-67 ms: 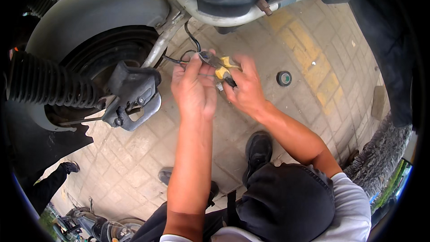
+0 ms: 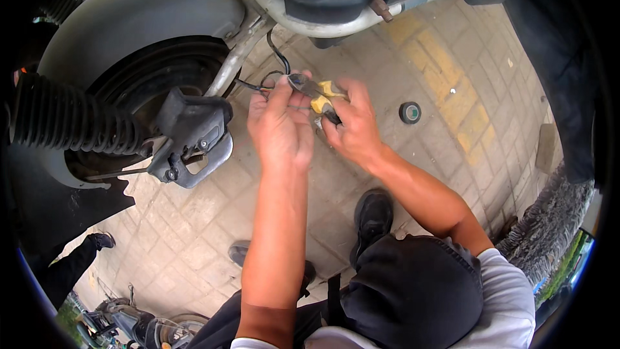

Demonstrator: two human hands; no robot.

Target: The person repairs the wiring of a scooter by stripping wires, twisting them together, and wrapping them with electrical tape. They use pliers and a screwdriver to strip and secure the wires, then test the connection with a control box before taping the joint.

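My left hand [image 2: 280,126] pinches thin wires [image 2: 266,88], with its thumb raised and fingers curled. Dark cables run from there up toward the vehicle's frame. In my right hand [image 2: 354,123] is a pair of pliers [image 2: 320,94] with yellow-and-black handles. The dark metal jaws point left and meet the wires at my left fingertips. Whether they have bitten on a wire cannot be made out. Beyond my right hand, a round black roll of tape [image 2: 409,113] lies on the paving.
A rear wheel [image 2: 161,77] under a grey mudguard [image 2: 142,13], a ribbed black spring cover [image 2: 71,116] and a metal bracket [image 2: 194,145] stand at the left. The pale frame tube [image 2: 323,26] crosses above my hands. A brick [image 2: 546,148] lies at the right.
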